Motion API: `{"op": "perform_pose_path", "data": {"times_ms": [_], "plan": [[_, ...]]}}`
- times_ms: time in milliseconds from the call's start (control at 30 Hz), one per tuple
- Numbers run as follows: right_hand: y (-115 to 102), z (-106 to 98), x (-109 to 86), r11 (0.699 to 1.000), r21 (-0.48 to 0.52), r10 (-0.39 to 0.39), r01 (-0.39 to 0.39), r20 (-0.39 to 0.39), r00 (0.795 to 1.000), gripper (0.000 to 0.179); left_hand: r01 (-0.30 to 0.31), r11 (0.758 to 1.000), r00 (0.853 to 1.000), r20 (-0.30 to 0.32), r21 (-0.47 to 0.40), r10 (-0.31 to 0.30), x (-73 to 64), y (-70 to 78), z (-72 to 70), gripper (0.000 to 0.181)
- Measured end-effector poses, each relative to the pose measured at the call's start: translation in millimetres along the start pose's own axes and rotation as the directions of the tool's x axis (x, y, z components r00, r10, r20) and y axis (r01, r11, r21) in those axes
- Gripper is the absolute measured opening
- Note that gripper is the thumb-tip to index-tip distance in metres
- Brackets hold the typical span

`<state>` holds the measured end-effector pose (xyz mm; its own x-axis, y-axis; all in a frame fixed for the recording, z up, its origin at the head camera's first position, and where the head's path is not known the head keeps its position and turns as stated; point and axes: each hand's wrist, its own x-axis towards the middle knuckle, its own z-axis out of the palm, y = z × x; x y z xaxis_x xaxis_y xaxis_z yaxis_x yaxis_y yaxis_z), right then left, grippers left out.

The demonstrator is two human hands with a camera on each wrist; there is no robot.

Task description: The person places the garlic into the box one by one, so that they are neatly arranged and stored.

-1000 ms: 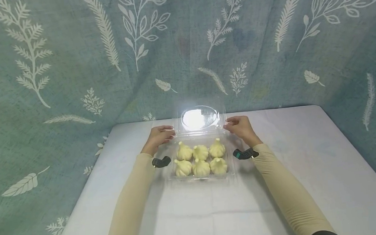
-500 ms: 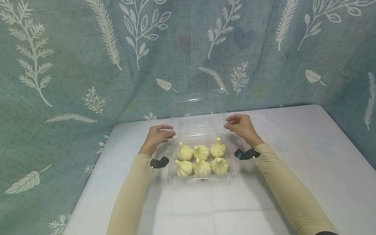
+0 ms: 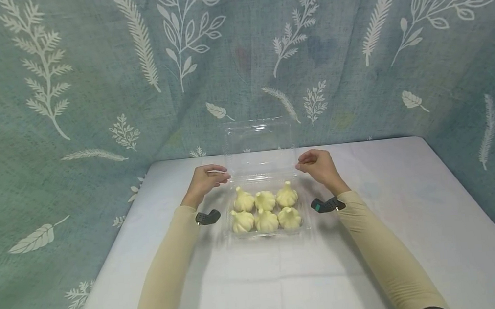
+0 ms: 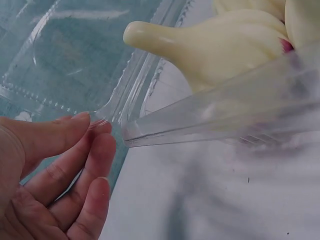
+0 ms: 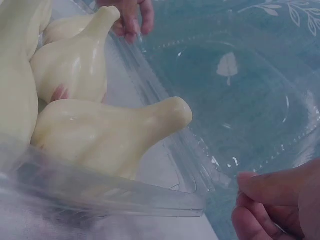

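Observation:
A clear plastic clamshell container (image 3: 304, 218) sits on the table, its lid (image 3: 259, 148) standing raised at the back. Several pale garlic bulbs (image 3: 265, 201) fill the base in two rows, stems up. At the lid's left lower corner, my left hand (image 3: 204, 182) pinches the plastic edge between thumb and forefinger; the left wrist view shows the other fingers (image 4: 97, 200) loosely bent below. My right hand (image 3: 319, 168) pinches the opposite corner near the hinge, thumb (image 5: 272, 187) over forefinger. A garlic bulb (image 5: 107, 130) fills much of the right wrist view, behind the base's clear wall.
A white cloth covers the table (image 3: 259, 291). Behind its far edge hangs a blue-green curtain (image 3: 240, 67) with white leaf prints. A black wrist camera (image 3: 208, 217) is strapped on the left wrist, another camera (image 3: 328, 204) on the right.
The lid has swung further up and back, and the bright glare on it is gone. Both hands stay at its corners, nearly still. The container and garlic bulbs keep their places.

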<state>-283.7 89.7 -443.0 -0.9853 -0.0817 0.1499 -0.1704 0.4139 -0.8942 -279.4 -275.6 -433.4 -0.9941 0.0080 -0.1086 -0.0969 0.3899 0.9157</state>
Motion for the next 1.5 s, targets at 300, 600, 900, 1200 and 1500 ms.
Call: {"op": "perform_pose_path", "data": {"times_ms": [300, 600, 900, 1200, 1500], "plan": [[-0.4, -2.6, -7.3, 0.998, -0.038, -0.044, 0.044, -0.010, 0.999, 0.016, -0.021, 0.998, 1.000, -0.002, 0.057, 0.021, -7.2, -3.4, -1.3, 0.033], [-1.4, -4.1, -16.3, 0.997, -0.043, -0.062, 0.061, -0.010, 0.998, 0.013, -0.020, 0.999, 1.000, 0.006, 0.042, 0.020, -11.5, -8.7, -2.5, 0.037], [-1.5, -4.5, -23.6, 0.997, -0.040, -0.065, 0.065, 0.003, 0.998, 0.011, -0.048, 0.999, 0.999, 0.011, 0.024, 0.048, -18.8, -11.8, -1.9, 0.031], [1.8, -5.0, -29.1, 0.996, -0.057, -0.075, 0.075, 0.001, 0.997, 0.009, -0.006, 0.999, 1.000, -0.012, 0.037, 0.007, -22.4, -13.5, 1.6, 0.028], [4.5, -4.0, -33.6, 0.994, -0.056, -0.087, 0.088, 0.022, 0.996, 0.011, 0.020, 0.999, 0.997, -0.074, 0.032, -0.017, -24.3, -15.9, 6.2, 0.023]]}}
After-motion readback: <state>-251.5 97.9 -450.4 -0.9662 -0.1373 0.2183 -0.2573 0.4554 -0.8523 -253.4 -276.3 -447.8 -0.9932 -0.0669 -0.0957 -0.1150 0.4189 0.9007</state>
